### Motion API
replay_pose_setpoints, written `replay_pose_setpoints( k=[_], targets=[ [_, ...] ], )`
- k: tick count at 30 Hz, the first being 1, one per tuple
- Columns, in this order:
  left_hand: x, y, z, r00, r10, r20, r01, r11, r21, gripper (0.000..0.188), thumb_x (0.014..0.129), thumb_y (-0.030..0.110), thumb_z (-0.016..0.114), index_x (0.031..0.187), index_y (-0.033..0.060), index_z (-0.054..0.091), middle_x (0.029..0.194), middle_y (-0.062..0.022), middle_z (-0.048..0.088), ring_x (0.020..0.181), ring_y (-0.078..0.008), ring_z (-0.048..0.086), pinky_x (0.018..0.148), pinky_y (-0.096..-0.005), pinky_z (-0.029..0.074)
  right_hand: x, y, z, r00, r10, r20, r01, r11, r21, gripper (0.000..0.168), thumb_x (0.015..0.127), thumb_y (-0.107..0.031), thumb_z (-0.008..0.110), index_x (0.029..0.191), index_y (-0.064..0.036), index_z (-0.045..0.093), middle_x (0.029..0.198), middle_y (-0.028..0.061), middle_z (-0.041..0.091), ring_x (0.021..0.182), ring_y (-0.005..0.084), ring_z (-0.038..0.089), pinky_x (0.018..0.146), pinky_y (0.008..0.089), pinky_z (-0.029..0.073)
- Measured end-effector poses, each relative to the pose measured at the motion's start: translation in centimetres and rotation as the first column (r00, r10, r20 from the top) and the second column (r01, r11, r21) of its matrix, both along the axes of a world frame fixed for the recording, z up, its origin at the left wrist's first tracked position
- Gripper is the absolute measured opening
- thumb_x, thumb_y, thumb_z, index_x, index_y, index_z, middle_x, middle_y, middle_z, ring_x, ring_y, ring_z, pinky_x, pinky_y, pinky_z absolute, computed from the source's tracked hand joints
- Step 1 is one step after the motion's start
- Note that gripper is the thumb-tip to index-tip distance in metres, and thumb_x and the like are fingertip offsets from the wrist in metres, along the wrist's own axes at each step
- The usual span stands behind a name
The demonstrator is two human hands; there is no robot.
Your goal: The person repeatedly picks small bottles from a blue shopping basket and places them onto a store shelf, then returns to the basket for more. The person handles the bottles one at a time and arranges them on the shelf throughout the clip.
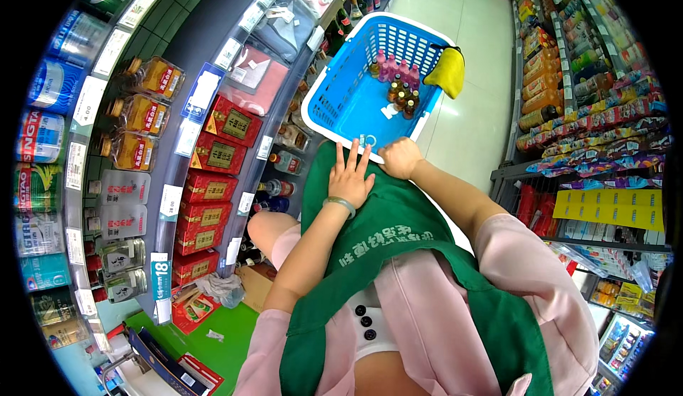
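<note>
A blue plastic basket (347, 102) with a white rim stands before me, small pink bottles (392, 68) and small dark bottles (404, 97) grouped inside it. A yellow cloth (447, 73) hangs over its right side. My right hand (399, 157) is curled at the near rim, its fingers closed; whether they grip the rim cannot be told. Beside it, my left hand (350, 177), with a bangle on the wrist, lies with fingers spread on the green apron (395, 198), fingertips by the near rim.
Shelves on the left hold red boxes (213, 185), amber liquor bottles (144, 113) and cans (42, 134). Packaged textiles (253, 79) lie farther up. Across the tiled aisle (453, 124), the right shelves carry orange drink bottles (541, 79) and snack packets (597, 150).
</note>
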State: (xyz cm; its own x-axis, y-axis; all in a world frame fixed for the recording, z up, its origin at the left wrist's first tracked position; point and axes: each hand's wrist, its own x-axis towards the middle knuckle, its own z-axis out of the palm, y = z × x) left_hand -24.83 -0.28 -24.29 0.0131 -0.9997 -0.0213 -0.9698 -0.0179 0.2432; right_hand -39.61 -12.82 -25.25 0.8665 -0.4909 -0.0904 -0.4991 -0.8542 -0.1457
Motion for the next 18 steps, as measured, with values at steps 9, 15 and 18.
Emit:
replay_pose_setpoints(
  k=[9,15,18],
  targets=[
    [0.3,-1.1,0.4,1.0,0.003,0.021,-0.004,1.0,0.025,0.075,0.085,0.034,0.061,0.149,0.0244,0.022,0.156,-0.0086,0.01,0.141,-0.0435,0.008,0.099,-0.0513,0.038,0.4,-1.0,0.0,1.0,-0.005,0.01,0.005,1.0,0.022,0.026,0.077,-0.035,0.062,0.082,-0.01,0.067,0.079,0.0086,0.068,0.073,0.0269,0.065,0.069,0.0391,0.049],
    [0.4,-2.0,0.4,0.999,-0.01,0.044,0.009,1.0,0.023,0.081,0.082,0.033,0.064,0.149,0.0231,0.021,0.156,-0.0101,0.01,0.14,-0.0449,0.009,0.095,-0.0518,0.042,0.6,-1.7,0.8,0.999,-0.002,-0.044,0.004,0.999,0.048,0.027,0.077,-0.036,0.063,0.084,-0.01,0.067,0.081,0.0086,0.069,0.075,0.0265,0.066,0.07,0.0389,0.049],
    [0.4,-2.4,0.5,0.999,-0.014,0.051,0.013,0.999,0.029,0.083,0.081,0.033,0.066,0.149,0.0222,0.02,0.156,-0.0112,0.008,0.14,-0.0453,0.009,0.096,-0.0511,0.042,0.5,-2.1,0.3,1.0,-0.004,0.008,0.003,1.0,0.031,0.026,0.076,-0.036,0.064,0.081,-0.01,0.067,0.077,0.0077,0.068,0.073,0.0262,0.066,0.069,0.0388,0.049]
  ],
)
